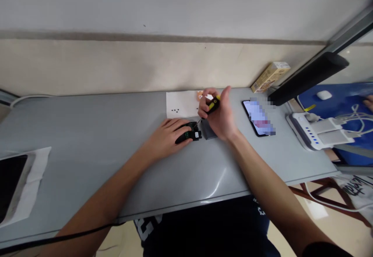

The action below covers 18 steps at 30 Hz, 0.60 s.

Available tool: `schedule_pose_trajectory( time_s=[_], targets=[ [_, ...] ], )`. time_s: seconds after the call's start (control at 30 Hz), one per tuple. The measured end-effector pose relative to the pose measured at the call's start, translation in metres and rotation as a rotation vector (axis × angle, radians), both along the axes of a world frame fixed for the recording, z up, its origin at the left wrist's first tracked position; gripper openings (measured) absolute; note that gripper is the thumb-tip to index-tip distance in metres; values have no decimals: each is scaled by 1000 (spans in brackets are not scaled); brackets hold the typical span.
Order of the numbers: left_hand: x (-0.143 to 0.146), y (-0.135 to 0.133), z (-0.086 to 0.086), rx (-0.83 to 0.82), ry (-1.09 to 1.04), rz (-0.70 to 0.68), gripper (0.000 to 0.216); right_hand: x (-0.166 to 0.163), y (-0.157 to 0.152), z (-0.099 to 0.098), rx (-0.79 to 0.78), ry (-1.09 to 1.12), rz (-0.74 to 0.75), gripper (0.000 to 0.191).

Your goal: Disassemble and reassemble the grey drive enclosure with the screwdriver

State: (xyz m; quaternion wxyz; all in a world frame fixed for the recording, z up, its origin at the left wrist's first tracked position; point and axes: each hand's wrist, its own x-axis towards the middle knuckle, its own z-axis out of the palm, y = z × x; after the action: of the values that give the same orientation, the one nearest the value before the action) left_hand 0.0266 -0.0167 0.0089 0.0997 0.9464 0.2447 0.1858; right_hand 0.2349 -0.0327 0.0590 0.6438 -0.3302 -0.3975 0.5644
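My left hand (168, 138) rests over a black computer mouse (189, 134), holding it down on the grey desk (87, 140). Green circuitry seems to show through the mouse's open body, though this is hard to make out. My right hand (219, 114) grips a small screwdriver with a black and yellow handle (213, 104). Its thin shaft reaches down to the mouse, and the tip is hidden or too small to see. Several tiny black screws (175, 110) lie on a white sheet of paper (180, 104) just beyond the mouse.
A dark grey pad (208, 130) lies beside the mouse. Further right are a smartphone (258, 117), a white power strip (316, 131), and a small cardboard box (270, 77) against the wall. A tablet (10, 185) sits at the desk's left edge.
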Motion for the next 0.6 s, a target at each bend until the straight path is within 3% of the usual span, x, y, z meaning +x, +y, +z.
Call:
schedule_pose_trajectory(
  time_s=[0.17,0.43,0.6],
  targets=[
    [0,0,-1,13,-19,-5,27,4,-3,6,-50,4,25,40],
    [0,0,0,20,-12,2,28,-3,3,-10,-14,-90,-154,51],
    [-1,-1,0,10,-19,2,27,-1,2,1,-43,-38,-54,50]
  ],
)
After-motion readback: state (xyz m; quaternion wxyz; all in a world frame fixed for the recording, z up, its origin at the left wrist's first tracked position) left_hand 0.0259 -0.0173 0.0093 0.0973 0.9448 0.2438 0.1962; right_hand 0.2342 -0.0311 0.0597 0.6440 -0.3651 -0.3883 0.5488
